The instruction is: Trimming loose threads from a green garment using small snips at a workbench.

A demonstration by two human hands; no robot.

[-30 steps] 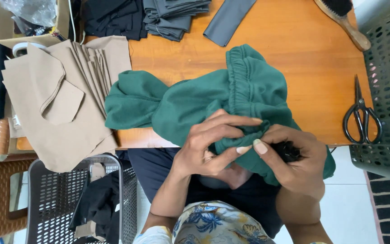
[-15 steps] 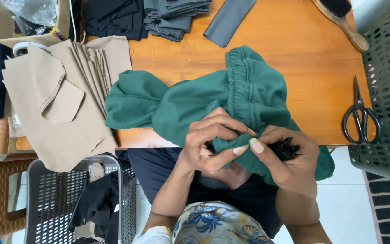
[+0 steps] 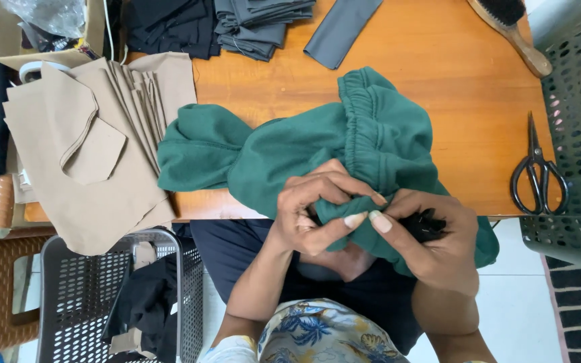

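A green fleece garment [image 3: 290, 151] with an elastic waistband lies bunched on the wooden table [image 3: 438, 81] and hangs over its near edge. My left hand [image 3: 311, 212] pinches a fold of the green cloth near the edge. My right hand [image 3: 432, 245] grips the same fold from the other side, thumbs nearly touching. A small black object [image 3: 425, 225] shows in my right palm, mostly hidden by my fingers.
Beige fabric pieces [image 3: 82, 148] lie stacked at the left. Dark folded cloth [image 3: 237, 23] and a grey strip [image 3: 341, 30] sit at the far edge. Black scissors [image 3: 538, 171] and a wooden brush [image 3: 512, 30] lie at the right beside a green basket [image 3: 579, 134]. A grey crate [image 3: 109, 302] stands below left.
My fingers have shifted slightly on the green fold, drawing it a bit lower. The garment's right edge sits slightly differently; nothing else moved.
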